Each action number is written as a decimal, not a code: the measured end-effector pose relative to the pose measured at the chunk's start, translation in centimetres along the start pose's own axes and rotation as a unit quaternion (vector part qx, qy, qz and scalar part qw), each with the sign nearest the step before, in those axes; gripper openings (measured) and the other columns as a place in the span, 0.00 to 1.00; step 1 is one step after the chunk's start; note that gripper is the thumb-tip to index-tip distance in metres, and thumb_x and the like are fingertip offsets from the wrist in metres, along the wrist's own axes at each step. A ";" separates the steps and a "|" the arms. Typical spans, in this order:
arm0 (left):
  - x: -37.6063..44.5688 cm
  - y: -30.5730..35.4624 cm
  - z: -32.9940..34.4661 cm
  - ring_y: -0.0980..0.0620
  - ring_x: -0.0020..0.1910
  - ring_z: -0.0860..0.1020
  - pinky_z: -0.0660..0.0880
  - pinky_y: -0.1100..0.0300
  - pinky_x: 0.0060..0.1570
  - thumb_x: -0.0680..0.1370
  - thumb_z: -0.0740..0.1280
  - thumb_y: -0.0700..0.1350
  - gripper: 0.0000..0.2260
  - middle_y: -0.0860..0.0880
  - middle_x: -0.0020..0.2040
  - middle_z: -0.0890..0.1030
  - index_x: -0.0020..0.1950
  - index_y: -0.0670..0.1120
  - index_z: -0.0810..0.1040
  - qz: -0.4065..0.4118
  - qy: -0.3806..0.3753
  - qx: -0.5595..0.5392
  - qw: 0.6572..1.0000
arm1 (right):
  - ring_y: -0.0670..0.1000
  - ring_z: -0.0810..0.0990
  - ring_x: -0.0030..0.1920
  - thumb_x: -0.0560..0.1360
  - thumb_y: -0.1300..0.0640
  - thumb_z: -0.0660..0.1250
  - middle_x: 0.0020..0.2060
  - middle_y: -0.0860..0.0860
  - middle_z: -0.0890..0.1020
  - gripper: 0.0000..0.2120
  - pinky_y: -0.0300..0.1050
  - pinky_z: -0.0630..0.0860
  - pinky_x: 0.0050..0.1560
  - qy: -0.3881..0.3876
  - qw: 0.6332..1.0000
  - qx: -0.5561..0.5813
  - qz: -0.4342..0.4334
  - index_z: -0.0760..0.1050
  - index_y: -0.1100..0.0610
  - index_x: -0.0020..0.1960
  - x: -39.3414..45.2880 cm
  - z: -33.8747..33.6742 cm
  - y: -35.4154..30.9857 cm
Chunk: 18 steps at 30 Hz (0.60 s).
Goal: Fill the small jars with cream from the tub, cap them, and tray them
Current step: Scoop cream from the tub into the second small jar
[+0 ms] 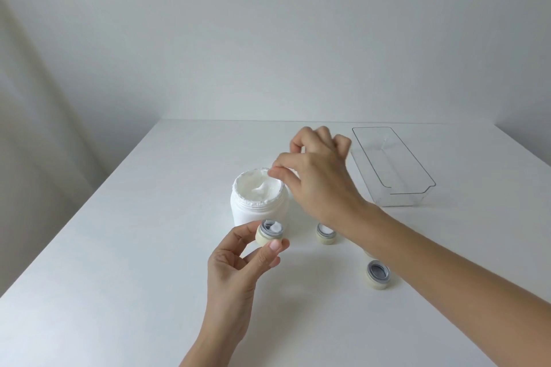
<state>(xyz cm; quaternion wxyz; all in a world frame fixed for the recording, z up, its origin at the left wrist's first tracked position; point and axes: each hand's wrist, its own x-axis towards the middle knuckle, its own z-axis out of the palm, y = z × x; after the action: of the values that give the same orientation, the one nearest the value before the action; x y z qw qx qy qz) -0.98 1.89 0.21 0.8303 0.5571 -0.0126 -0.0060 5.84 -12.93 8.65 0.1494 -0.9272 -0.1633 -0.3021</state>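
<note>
A white tub (258, 205) stands open at the table's middle, full of white cream. My left hand (238, 271) pinches a small cream-coloured jar (269, 236) in front of the tub, tilted, with a dab of cream inside. My right hand (316, 176) hovers over the tub's right rim, its thumb and forefinger pinching a small white spatula (293, 172) that is mostly hidden. A second small jar (326, 234) holding cream stands beside my right wrist. A third jar (378, 275), grey inside, stands nearer me on the right.
A clear plastic tray (417, 176) with nothing in it lies at the back right of the white table (134, 247). The edge of another small jar (367, 253) shows under my right forearm. No caps are in view.
</note>
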 end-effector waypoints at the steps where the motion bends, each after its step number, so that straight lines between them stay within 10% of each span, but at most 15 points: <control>1: 0.0 0.0 0.0 0.44 0.47 0.86 0.79 0.63 0.39 0.62 0.79 0.49 0.15 0.50 0.48 0.87 0.48 0.51 0.85 0.002 0.000 0.005 1.000 | 0.54 0.70 0.49 0.75 0.47 0.67 0.43 0.49 0.72 0.09 0.45 0.50 0.46 -0.026 0.999 -0.025 -0.014 0.83 0.49 0.41 0.6 0.4 -0.2; 10: 0.1 0.0 -0.1 0.40 0.46 0.86 0.79 0.63 0.38 0.63 0.79 0.48 0.15 0.45 0.48 0.86 0.46 0.49 0.81 0.009 0.007 -0.008 1.000 | 0.55 0.68 0.52 0.78 0.49 0.62 0.43 0.49 0.74 0.13 0.48 0.54 0.46 -0.207 0.977 -0.006 0.055 0.80 0.52 0.40 2.8 2.4 -0.7; 18: 0.2 -0.4 -0.4 0.42 0.45 0.86 0.79 0.64 0.40 0.60 0.81 0.44 0.18 0.45 0.51 0.86 0.49 0.47 0.83 0.004 0.003 -0.003 1.000 | 0.56 0.78 0.46 0.78 0.50 0.61 0.31 0.49 0.80 0.18 0.50 0.60 0.50 -0.197 0.953 0.099 0.209 0.81 0.60 0.37 2.9 1.9 1.1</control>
<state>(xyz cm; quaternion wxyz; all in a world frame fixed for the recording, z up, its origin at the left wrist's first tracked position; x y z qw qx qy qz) -0.80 2.15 -0.30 0.8320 0.5546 -0.0121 -0.0013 9.43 -12.62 8.74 0.2650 -0.9623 -0.0207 -0.0573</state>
